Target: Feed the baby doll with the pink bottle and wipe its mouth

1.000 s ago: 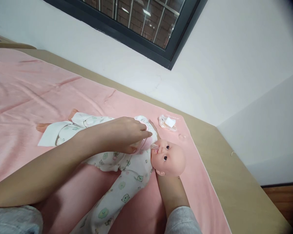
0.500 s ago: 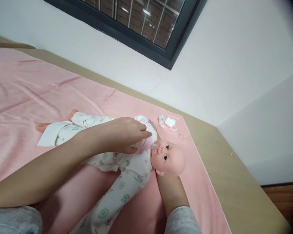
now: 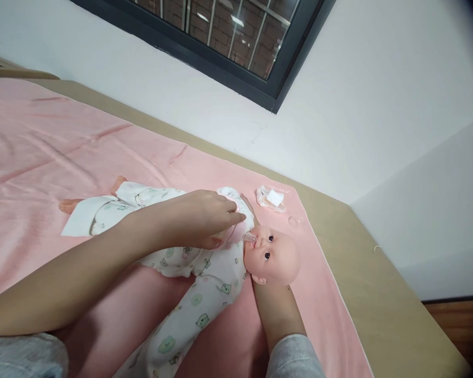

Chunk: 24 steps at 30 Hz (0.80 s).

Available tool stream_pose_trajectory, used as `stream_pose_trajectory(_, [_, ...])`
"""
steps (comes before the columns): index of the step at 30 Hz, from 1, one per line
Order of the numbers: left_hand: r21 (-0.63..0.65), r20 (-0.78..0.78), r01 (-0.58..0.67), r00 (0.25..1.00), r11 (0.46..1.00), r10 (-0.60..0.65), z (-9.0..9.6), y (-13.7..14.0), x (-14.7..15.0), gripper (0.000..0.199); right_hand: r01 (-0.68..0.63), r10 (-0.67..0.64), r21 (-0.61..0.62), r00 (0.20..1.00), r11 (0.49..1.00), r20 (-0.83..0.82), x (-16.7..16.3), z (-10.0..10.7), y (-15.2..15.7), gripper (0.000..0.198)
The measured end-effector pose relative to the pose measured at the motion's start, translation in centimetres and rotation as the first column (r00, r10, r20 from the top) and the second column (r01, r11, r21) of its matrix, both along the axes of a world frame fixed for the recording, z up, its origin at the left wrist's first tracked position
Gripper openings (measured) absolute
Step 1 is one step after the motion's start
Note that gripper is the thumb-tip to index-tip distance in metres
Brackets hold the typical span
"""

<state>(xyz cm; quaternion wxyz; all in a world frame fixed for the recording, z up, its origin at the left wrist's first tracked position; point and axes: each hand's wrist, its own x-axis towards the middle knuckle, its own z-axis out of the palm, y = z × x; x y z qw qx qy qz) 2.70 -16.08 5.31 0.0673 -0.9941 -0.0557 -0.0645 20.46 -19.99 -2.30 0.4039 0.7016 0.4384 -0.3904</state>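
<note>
Bottle at doll's mouth, left hand gripping, right arm under head

Far left: pink blanket point(image 3: 114, 152), wrinkled, spread over a beige board point(image 3: 378, 294). My grey left sleeve point(image 3: 23, 357) sits in the bottom corner. Doll's bare feet point(image 3: 69, 206) next, then its legs in white printed clothes. Doll point(image 3: 224, 265) lies face up on the blanket, feet left, head right; one printed sleeve runs to the bottom edge.

My left hand point(image 3: 205, 218) is over the doll's chest, fingers curled round a bottle point(image 3: 238, 232), thumb on the near side. Bottle's mostly covered by my hand; pink collar shows, clear teat touching the doll's lips. Window point(image 3: 236, 31) with dark frame above, bars behind the glass.

My right forearm passes under the doll's head. Right hand point(image 3: 250, 209) mostly hidden; a bit shows past the neck. Can't tell how its fingers are set. Grey right sleeve point(image 3: 295, 357) at bottom edge.

Just beyond the head: crumpled clear wrapper point(image 3: 270, 198) with a white piece, small clear round thing point(image 3: 294, 221) beside it, both on the blanket. Rightmost: bare board edge, white wall point(image 3: 378, 105), strip of brown wood point(image 3: 457, 325).
</note>
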Motion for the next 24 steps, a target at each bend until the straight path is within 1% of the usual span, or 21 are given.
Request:
stream_pose_trajectory(1, [0.000,-0.003,-0.003,1.000,1.000,0.003,0.0,0.0,0.0,0.035,-0.018,0.018,0.046,1.000,0.999,-0.012,0.1,0.1,0.1,0.013])
stream_pose_trajectory(2, [0.000,-0.009,-0.005,1.000,1.000,0.005,0.1,-0.1,0.1,0.035,-0.027,0.027,0.021,1.000,0.999,-0.006,0.2,0.3,0.2,0.014])
stream_pose_trajectory(3, [0.001,-0.015,-0.007,1.000,1.000,0.007,0.1,-0.1,0.1,0.035,-0.022,0.023,-0.074,1.000,0.997,0.013,0.3,0.6,0.4,0.014])
stream_pose_trajectory(4, [0.001,-0.019,-0.006,1.000,1.000,0.006,0.2,-0.1,0.1,0.035,0.000,0.010,-0.209,0.999,0.978,0.045,0.3,1.0,0.5,0.014])
stream_pose_trajectory(5, [0.000,-0.019,-0.006,1.000,1.000,0.006,0.2,-0.1,0.1,0.035,0.039,-0.011,-0.337,0.996,0.941,0.085,0.2,1.3,0.6,0.014])
stream_pose_trajectory(6, [-0.001,-0.015,-0.004,1.000,1.000,0.004,0.2,-0.1,0.2,0.034,0.089,-0.034,-0.428,0.990,0.900,0.133,0.2,1.5,0.6,0.016])
stream_pose_trajectory(7, [-0.002,-0.008,-0.001,1.000,1.000,0.001,0.2,-0.2,0.2,0.034,0.140,-0.056,-0.468,0.981,0.872,0.188,0.0,1.6,0.5,0.018])
stream_pose_trajectory(8, [-0.003,-0.002,0.003,1.000,1.000,-0.003,0.2,-0.2,0.1,0.033,0.183,-0.075,-0.463,0.967,0.867,0.242,-0.1,1.6,0.4,0.021])
stream_pose_trajectory(9, [-0.002,0.001,0.005,1.000,1.000,-0.005,0.2,-0.1,0.1,0.033,0.212,-0.095,-0.419,0.954,0.883,0.284,-0.2,1.5,0.2,0.024])
stream_pose_trajectory(10, [0.001,0.002,0.007,1.000,1.000,-0.007,0.1,-0.1,0.1,0.033,0.224,-0.115,-0.346,0.945,0.911,0.307,-0.3,1.4,0.0,0.026])
stream_pose_trajectory(12, [0.005,0.010,0.013,1.000,1.000,-0.013,0.0,-0.1,0.1,0.033,0.201,-0.157,-0.134,0.946,0.970,0.283,-0.5,1.1,-0.4,0.029])
stream_pose_trajectory(13, [0.002,0.021,0.016,1.000,1.000,-0.016,0.0,0.0,0.1,0.034,0.188,-0.175,-0.027,0.950,0.982,0.258,-0.6,1.0,-0.6,0.030])
stream_pose_trajectory(14, [-0.006,0.037,0.020,0.999,1.000,-0.019,-0.1,0.0,0.1,0.034,0.181,-0.187,0.046,0.950,0.982,0.249,-0.6,0.9,-0.7,0.030])
stream_pose_trajectory(15, [-0.017,0.053,0.023,0.998,1.000,-0.022,-0.1,0.0,0.1,0.035,0.182,-0.190,0.055,0.945,0.982,0.265,-0.6,0.8,-0.7,0.030])
stream_pose_trajectory(16, [-0.026,0.065,0.027,0.998,0.999,-0.025,-0.1,0.0,0.1,0.035,0.192,-0.181,-0.006,0.936,0.981,0.301,-0.7,0.8,-0.6,0.029])
stream_pose_trajectory(17, [-0.029,0.067,0.027,0.997,0.999,-0.025,-0.1,-0.1,0.1,0.036,0.209,-0.157,-0.117,0.926,0.971,0.344,-0.7,0.8,-0.5,0.029])
stream_pose_trajectory(19, [-0.017,0.052,0.021,0.998,1.000,-0.020,-0.1,-0.1,0.1,0.036,0.223,-0.083,-0.347,0.923,0.911,0.375,-0.8,0.8,-0.2,0.028])
stream_pose_trajectory(20, [-0.007,0.039,0.016,0.999,1.000,-0.016,0.0,-0.2,0.2,0.036,0.211,-0.050,-0.421,0.931,0.882,0.363,-0.8,0.8,-0.1,0.029])
stream_pose_trajectory(21, [0.004,0.025,0.011,1.000,1.000,-0.012,0.0,-0.2,0.2,0.036,0.197,-0.032,-0.451,0.936,0.871,0.349,-0.9,0.9,0.0,0.029])
stream_pose_trajectory(22, [0.011,0.013,0.008,1.000,1.000,-0.008,0.0,-0.2,0.2,0.035,0.185,-0.029,-0.436,0.940,0.881,0.339,-0.9,1.1,0.0,0.027])
stream_pose_trajectory(24, [0.017,0.001,0.005,1.000,1.000,-0.005,0.0,-0.2,0.2,0.035,0.170,-0.065,-0.314,0.946,0.934,0.316,-1.0,1.4,-0.2,0.023])
